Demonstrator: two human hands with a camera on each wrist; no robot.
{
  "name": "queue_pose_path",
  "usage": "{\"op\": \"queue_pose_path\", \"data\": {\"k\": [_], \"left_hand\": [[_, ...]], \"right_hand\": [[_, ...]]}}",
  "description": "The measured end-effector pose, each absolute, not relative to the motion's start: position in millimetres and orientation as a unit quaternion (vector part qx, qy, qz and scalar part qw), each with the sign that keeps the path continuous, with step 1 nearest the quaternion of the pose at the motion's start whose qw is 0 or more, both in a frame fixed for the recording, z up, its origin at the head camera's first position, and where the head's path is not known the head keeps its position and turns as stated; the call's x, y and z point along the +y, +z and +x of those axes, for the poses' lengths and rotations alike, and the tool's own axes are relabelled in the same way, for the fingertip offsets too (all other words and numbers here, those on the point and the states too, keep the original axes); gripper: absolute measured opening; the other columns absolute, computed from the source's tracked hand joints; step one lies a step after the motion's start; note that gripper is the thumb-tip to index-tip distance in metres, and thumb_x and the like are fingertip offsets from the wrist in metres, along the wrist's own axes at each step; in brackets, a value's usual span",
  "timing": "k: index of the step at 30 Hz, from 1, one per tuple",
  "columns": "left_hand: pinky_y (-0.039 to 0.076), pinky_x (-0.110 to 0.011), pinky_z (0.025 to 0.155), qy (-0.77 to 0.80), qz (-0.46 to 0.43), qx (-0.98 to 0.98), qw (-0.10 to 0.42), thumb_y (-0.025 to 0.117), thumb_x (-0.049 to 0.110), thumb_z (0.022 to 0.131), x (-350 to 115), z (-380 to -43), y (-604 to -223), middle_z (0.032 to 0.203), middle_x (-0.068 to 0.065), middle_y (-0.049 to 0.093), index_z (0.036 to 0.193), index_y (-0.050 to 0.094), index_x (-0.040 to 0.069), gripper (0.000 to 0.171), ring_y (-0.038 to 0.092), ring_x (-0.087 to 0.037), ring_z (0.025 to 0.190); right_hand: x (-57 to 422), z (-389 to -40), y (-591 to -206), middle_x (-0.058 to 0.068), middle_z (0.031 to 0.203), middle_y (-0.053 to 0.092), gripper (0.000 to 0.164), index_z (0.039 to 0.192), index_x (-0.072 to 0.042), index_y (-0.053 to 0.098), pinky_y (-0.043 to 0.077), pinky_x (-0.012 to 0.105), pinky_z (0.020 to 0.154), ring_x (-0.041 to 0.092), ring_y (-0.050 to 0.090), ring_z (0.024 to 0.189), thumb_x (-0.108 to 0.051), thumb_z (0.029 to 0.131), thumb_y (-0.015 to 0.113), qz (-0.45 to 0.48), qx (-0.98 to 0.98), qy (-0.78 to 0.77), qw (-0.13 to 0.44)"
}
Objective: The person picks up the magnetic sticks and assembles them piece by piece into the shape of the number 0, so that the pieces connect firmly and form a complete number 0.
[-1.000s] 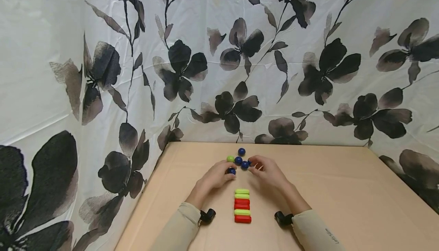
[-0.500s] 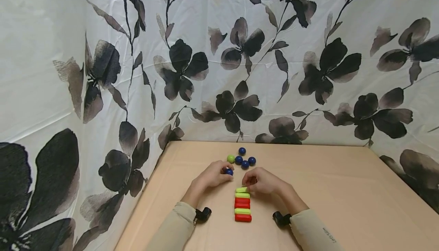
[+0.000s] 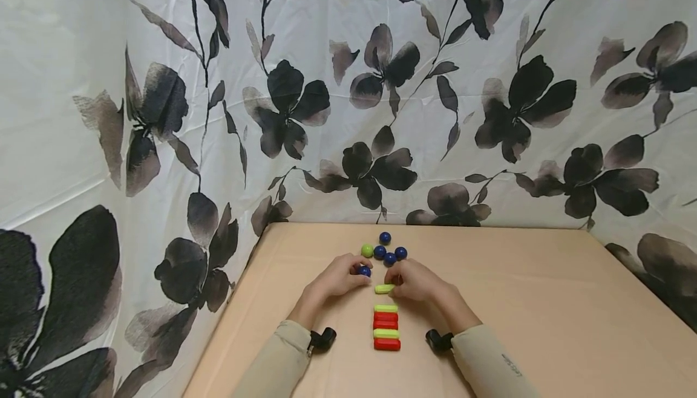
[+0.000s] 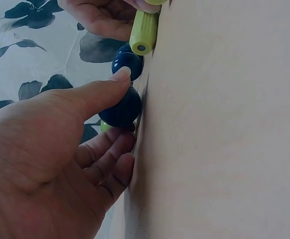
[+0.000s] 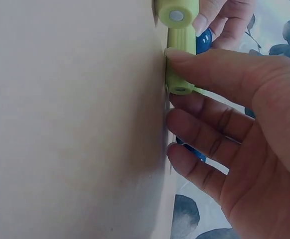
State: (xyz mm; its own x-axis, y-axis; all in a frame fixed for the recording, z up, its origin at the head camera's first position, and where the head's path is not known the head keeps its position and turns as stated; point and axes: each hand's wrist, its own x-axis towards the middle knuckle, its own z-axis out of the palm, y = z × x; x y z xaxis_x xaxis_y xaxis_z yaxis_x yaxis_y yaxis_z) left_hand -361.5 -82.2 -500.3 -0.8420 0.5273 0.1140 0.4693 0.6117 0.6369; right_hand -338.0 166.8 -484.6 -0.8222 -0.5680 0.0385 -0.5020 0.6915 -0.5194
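Observation:
My left hand (image 3: 339,274) holds a blue ball (image 3: 364,271) between thumb and fingers, low over the table; the left wrist view shows the thumb on top of this ball (image 4: 121,108). With thumb and fingertips my right hand (image 3: 423,280) pinches one end of a yellow-green rod (image 3: 383,289). A small round metal disc shows in the end of that rod (image 5: 181,69) in the right wrist view. Just nearer to me lies a column of red and yellow-green rods (image 3: 386,325), set side by side. Beyond both hands sit several blue balls (image 3: 389,259) and a green ball (image 3: 367,250).
The light brown table (image 3: 544,313) reaches back to a white cloth (image 3: 305,23) printed with dark flowers, which also hangs along the left side. Each wrist carries a small black camera (image 3: 323,339).
My right hand has come back from the far balls, taken the farthest yellow-green rod and moved it away from the column. My left hand keeps its blue ball, shifted slightly left.

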Motion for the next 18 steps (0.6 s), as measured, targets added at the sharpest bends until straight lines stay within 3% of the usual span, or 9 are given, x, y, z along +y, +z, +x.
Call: {"op": "queue_pose_path", "data": {"k": [18], "left_hand": [[0.049, -0.028, 0.076, 0.372, 0.276, 0.885, 0.035, 0.079, 0.031, 0.094, -76.0, -361.4, -502.4, 0.102, 0.002, 0.066, 0.124, 0.071, 0.017, 0.034, 0.057, -0.014, 0.087]], "right_hand": [[168.0, -341.4, -483.0, -0.004, 0.093, 0.069, 0.017, 0.108, -0.009, 0.079, 0.053, 0.029, 0.077, 0.014, 0.057, 0.083, -0.010, 0.091, 0.079, -0.238, 0.926, -0.292, 0.021]]}}
